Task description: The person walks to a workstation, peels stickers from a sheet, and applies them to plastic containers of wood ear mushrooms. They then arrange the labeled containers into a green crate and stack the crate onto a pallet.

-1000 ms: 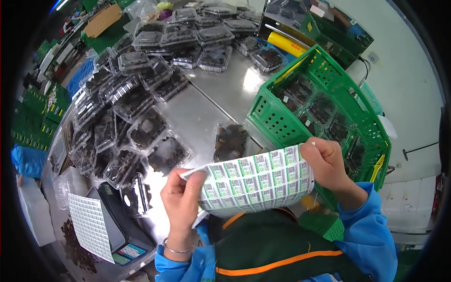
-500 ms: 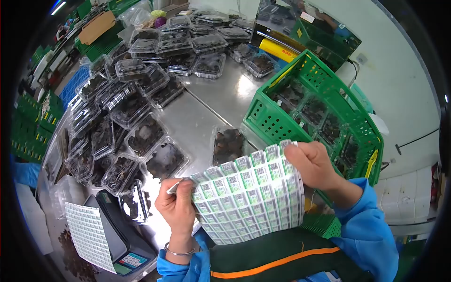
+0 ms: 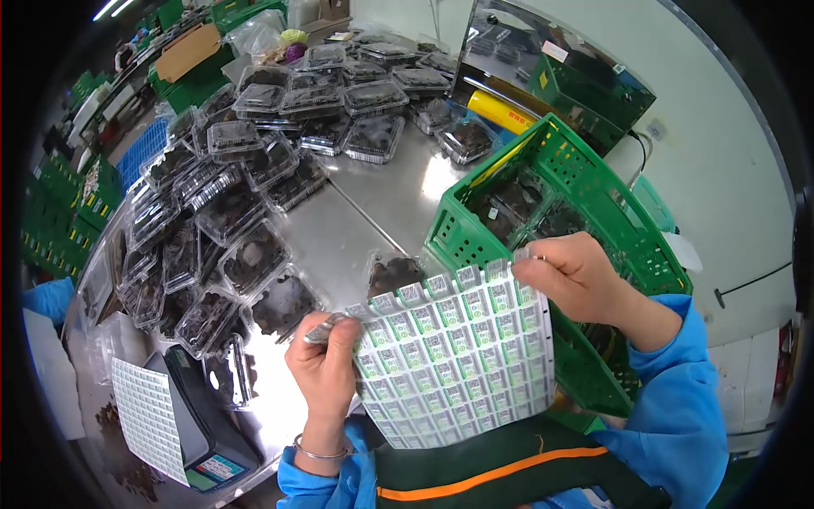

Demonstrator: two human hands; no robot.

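The left hand and right hand are pinching the upper corners of a label sheet that is hanging between them, its top edge rising rightward, and beyond this edge a clear box, partly hidden, is lying perhaps nearer to the left hand.

Blue crate, brown cardboard

One left hand, one right hand, two label sheets.
I count one scale at eight o'clock, one green crate at three, one yellow roll at one, one bracelet at seven; over twenty clear boxes toward eleven.
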